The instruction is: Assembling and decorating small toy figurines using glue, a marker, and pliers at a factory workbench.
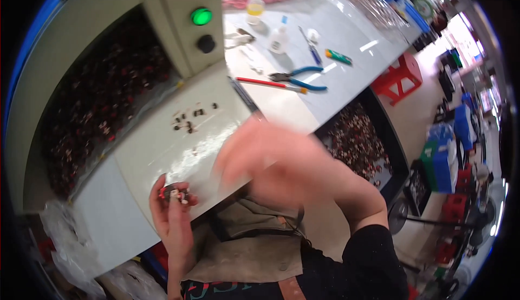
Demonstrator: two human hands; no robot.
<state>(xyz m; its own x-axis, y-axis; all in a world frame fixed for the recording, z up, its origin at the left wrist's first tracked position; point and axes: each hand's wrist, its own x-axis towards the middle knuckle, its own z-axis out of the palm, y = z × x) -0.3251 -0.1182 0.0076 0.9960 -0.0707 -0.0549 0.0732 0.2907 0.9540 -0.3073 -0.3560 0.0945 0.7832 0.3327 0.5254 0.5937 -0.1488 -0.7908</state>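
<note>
My left hand (174, 224) is closed around several small dark, white and red pieces (176, 194), just above the front edge of the pale worktop (141, 159). My right hand (265, 156) is smeared by motion over the right part of the worktop, so its fingers cannot be made out. Farther back on the worktop lie several loose pieces (189, 124) of the same sort, dark and white. A big heap of such pieces (108, 94) fills the opening of the beige machine on the left.
A black tray (398, 162) of small pieces stands right of my arm. Pliers (300, 78), a red pencil (268, 83), a screwdriver (313, 51), a green tube (338, 57) and bottles (278, 40) lie or stand behind. The machine panel carries a green button (201, 15). A red stool (401, 78) stands beyond.
</note>
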